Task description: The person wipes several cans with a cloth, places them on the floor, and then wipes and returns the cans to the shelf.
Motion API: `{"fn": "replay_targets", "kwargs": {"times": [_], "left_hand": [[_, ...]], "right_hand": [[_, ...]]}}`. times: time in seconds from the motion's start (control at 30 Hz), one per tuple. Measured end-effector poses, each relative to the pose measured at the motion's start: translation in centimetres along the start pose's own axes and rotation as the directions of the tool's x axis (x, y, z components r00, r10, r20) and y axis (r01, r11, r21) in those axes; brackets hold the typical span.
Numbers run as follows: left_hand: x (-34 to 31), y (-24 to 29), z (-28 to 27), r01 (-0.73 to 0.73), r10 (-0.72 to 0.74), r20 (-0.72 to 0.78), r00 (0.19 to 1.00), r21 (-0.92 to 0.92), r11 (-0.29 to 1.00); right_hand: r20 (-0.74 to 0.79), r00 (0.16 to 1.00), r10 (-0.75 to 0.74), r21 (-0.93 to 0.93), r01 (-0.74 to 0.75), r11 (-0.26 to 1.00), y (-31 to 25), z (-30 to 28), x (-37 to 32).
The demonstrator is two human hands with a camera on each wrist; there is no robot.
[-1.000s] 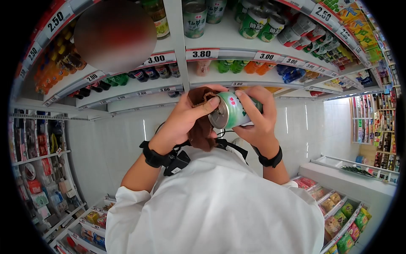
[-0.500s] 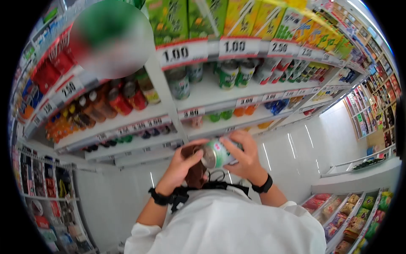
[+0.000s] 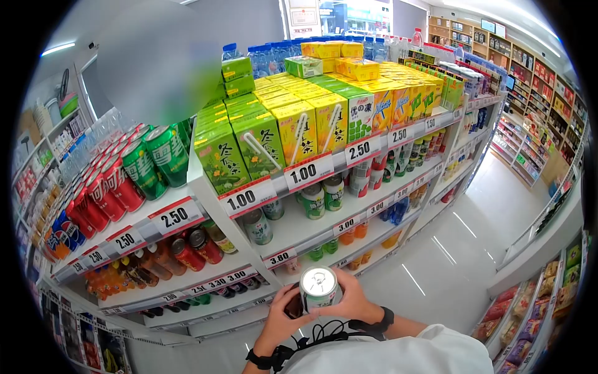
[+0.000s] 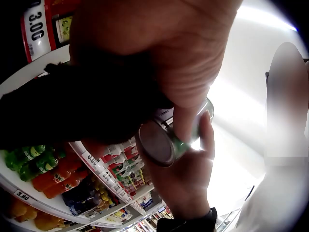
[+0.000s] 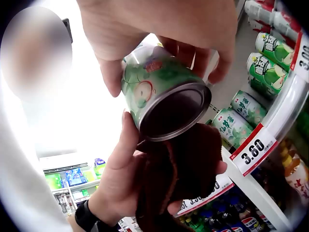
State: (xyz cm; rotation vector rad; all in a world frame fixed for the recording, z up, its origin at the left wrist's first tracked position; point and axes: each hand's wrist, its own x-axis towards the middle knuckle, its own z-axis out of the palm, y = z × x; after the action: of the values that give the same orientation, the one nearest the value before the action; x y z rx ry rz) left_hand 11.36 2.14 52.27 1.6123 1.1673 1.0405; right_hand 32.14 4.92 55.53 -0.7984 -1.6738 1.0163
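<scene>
A green and white drink can (image 3: 319, 283) stands upright in front of the chest, its silver top facing the head camera. My right hand (image 3: 354, 300) grips the can from the right side, thumb across its front. In the right wrist view, that hand's fingers wrap the can (image 5: 149, 84), whose silver-rimmed end faces that camera. My left hand (image 3: 281, 319) holds a brown cloth (image 5: 181, 169) bunched against the palm, with its thumb tip right at the can. From the left wrist view, the can's round end (image 4: 157, 143) shows between both hands.
Ahead stands a shelf unit with green and yellow drink cartons (image 3: 283, 134) on top. Red and green soda cans (image 3: 118, 181) fill the left section. Similar cans (image 3: 257, 225) sit on the shelf below the price tags (image 3: 305, 172). Snack racks (image 3: 529, 311) stand at the right.
The head view has lifted from the floor to the shelf tops. The can, earlier tilted on its side, now stands upright. Both hands have kept hold of the can and the cloth.
</scene>
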Motion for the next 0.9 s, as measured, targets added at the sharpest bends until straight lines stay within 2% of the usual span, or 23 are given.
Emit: {"fn": "replay_targets", "kwargs": {"times": [0.1, 0.23, 0.37, 0.47, 0.6, 0.67, 0.7, 0.77, 0.9], "left_hand": [[0.1, -1.1, 0.0, -0.069, 0.070, 0.046, 0.996, -0.032, 0.997], [0.0, -0.9, 0.0, 0.004, 0.007, 0.067, 0.998, -0.154, 0.988], [0.1, -1.6, -0.4, -0.072, 0.074, 0.096, 0.993, -0.028, 0.997], [-0.1, -0.4, -0.4, 0.002, 0.007, 0.082, 0.997, -0.115, 0.993], [-0.2, -1.4, -0.5, -0.022, 0.026, 0.038, 0.999, -0.102, 0.995], [0.1, -0.6, -0.7, -0.139, 0.139, -0.004, 0.990, -0.036, 0.990], [0.1, -0.3, -0.8, -0.137, 0.137, -0.004, 0.991, -0.036, 0.990], [0.1, 0.0, -1.1, -0.193, 0.196, -0.013, 0.980, 0.125, 0.973], [-0.1, -0.7, -1.4, -0.171, 0.182, -0.048, 0.982, 0.172, 0.970]], "right_hand": [[0.028, 0.994, -0.103, -0.026, 0.104, 0.994, 0.2, 0.2, 0.1], [0.114, 0.989, -0.092, -0.047, 0.098, 0.994, 0.0, 0.6, 0.0], [0.134, 0.987, -0.083, -0.024, 0.087, 0.996, 0.3, 1.0, -0.1], [0.168, 0.982, -0.089, -0.015, 0.093, 0.996, 0.2, 1.0, 0.2], [0.214, 0.970, -0.116, -0.026, 0.125, 0.992, 0.5, 0.9, 0.5], [0.274, 0.956, -0.107, -0.052, 0.126, 0.991, 0.6, 0.8, 0.6], [0.274, 0.956, -0.106, -0.051, 0.124, 0.991, 0.2, 0.7, 0.7], [0.255, 0.963, -0.087, -0.125, 0.122, 0.985, -0.9, 0.4, 0.7], [0.279, 0.959, -0.058, -0.148, 0.103, 0.984, -1.2, -0.6, 0.5]]}}
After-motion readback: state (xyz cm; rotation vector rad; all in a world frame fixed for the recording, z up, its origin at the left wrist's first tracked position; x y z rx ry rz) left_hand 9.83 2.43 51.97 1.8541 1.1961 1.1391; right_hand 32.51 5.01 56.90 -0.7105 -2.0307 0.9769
